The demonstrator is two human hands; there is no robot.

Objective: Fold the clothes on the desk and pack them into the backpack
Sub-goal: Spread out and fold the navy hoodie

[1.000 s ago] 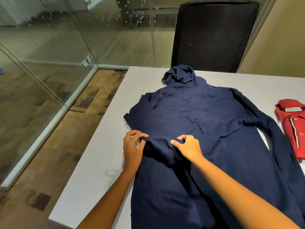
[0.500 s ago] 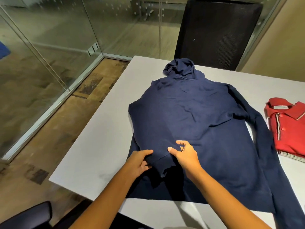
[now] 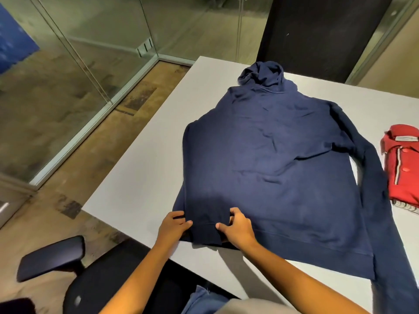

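A navy hoodie (image 3: 272, 166) lies flat on the white desk (image 3: 136, 177). Its hood (image 3: 260, 73) is at the far end, and its bottom edge is close to the person. 1 sleeve (image 3: 204, 189) is folded over the body of the hoodie and runs down the left side. The cuff (image 3: 205, 233) of that sleeve sits at the near edge of the hoodie.

Both hands are on this cuff. The left hand (image 3: 173, 227) pinches its left side, with the thumb on top. The right hand (image 3: 239, 228) grips its right side, with the fingers curled on the cloth and the thumb on top. The 2 hands are near each other, with the cuff between them.

The other sleeve (image 3: 374, 177) lies stretched out along the right side and goes past the near edge of the desk.

A folded red polo shirt (image 3: 405, 173) lies on the desk, just beside that sleeve. A black chair (image 3: 328, 35) stands behind the far side of the desk. A dark armrest (image 3: 49, 257) shows low on the left. A glass wall (image 3: 90, 53) stands to the left
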